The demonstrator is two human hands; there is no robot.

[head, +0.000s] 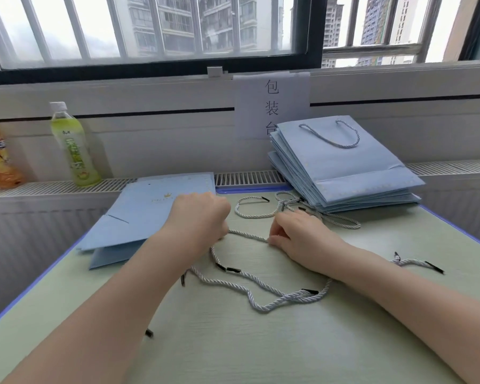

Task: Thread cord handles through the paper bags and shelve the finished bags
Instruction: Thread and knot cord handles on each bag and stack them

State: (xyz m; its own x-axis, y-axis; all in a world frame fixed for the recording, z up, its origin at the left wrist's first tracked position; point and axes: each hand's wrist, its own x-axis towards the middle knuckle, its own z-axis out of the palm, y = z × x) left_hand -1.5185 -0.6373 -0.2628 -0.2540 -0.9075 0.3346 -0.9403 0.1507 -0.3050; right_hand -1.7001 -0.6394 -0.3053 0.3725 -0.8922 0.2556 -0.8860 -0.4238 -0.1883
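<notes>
An orange drink bottle (1,156) and a green tea bottle (72,146) stand on the ledge below a barred window (150,26) at far left. Just right of them, a short stack of flat blue paper bags (139,217) without handles lies on the pale green table (233,342), its far edge reaching the ledge. The left hand (198,217), fingers curled tight, rests partly over that stack and grips one end of a white twisted cord (247,236); the cord runs taut across the tabletop to the right hand (297,235), whose thumb and fingers pinch the other end. Near both forearms, loose cords (261,291) with black tips lie in tangled loops, and more lie beyond the hands. On the wall behind hangs a paper sign (272,103) with Chinese characters. At right, a taller stack of finished bags (344,167) sits at the table's far corner, the top bag carrying a threaded cord handle (338,138).
</notes>
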